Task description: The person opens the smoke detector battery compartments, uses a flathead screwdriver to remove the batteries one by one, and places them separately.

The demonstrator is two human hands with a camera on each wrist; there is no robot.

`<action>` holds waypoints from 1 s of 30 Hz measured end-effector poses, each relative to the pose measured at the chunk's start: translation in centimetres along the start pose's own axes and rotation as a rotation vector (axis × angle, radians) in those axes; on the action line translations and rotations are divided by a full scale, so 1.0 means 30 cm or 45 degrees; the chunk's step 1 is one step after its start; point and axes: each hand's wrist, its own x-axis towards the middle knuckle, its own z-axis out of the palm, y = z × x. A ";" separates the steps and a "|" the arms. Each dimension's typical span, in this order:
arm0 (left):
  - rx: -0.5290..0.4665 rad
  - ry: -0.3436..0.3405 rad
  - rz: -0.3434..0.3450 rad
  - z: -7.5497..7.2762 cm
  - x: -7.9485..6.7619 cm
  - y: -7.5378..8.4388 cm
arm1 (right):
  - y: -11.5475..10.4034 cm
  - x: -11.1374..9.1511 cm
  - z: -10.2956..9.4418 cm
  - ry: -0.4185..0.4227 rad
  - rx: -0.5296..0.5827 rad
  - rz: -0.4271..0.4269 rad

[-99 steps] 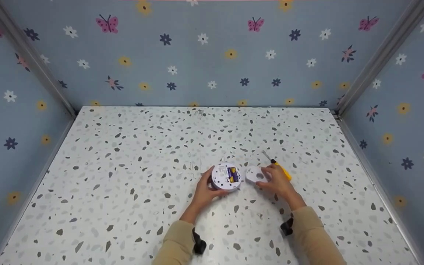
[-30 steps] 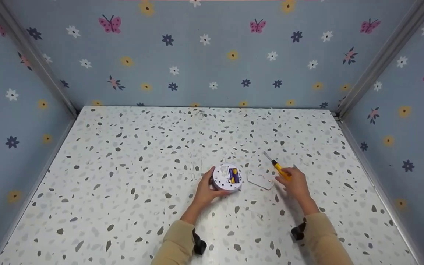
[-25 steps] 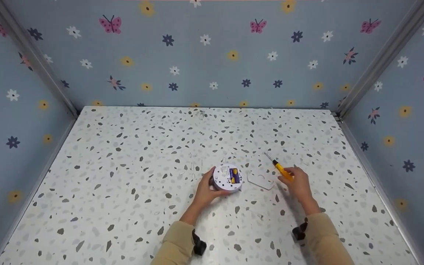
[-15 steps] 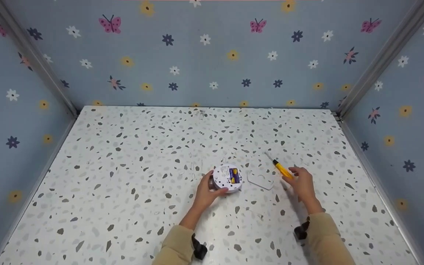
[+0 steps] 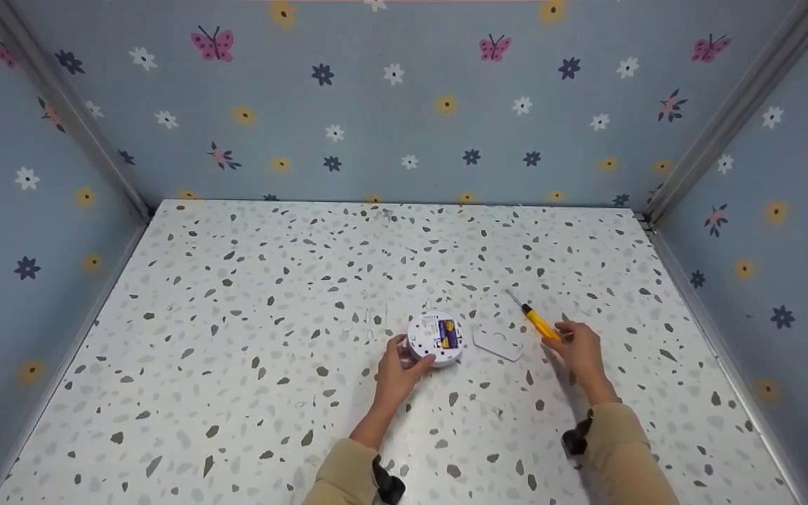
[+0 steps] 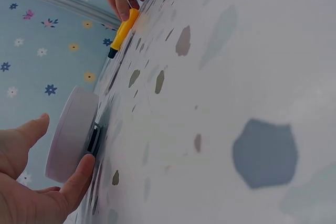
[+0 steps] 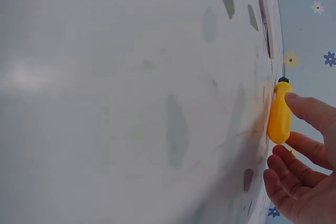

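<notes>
A round white smoke detector (image 5: 426, 349), its back facing up with a purple and yellow battery in it, sits on the speckled table. My left hand (image 5: 397, 375) holds it by the near left side, thumb at the near rim. In the left wrist view, one fingertip (image 6: 86, 166) is low beside the white detector body (image 6: 73, 129). To the right of it lies a flat white mounting plate (image 5: 492, 345), near neither hand's fingertips. My right hand (image 5: 581, 354) pinches the rear end of a yellow-handled screwdriver (image 5: 539, 323) between thumb and index finger, with the shaft pointing away to the left.
The speckled white table (image 5: 250, 421) is bounded by blue flowered panels (image 5: 404, 91) at the back and both sides. Small thin clear or whitish pieces (image 5: 367, 315) lie left of the detector.
The right hand has set the mounting plate down and moved right to the screwdriver, then back along its handle. The left hand has shifted slightly nearer around the detector; detector and screwdriver stay in place.
</notes>
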 end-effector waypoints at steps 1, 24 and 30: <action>-0.001 0.010 0.006 0.003 -0.003 0.002 | 0.001 0.002 -0.001 -0.004 0.007 0.010; -0.144 0.149 -0.053 0.082 -0.037 -0.003 | 0.002 0.007 -0.023 -0.118 0.044 0.174; -0.166 0.164 -0.078 0.087 -0.036 -0.005 | -0.001 0.005 -0.021 -0.119 0.058 0.201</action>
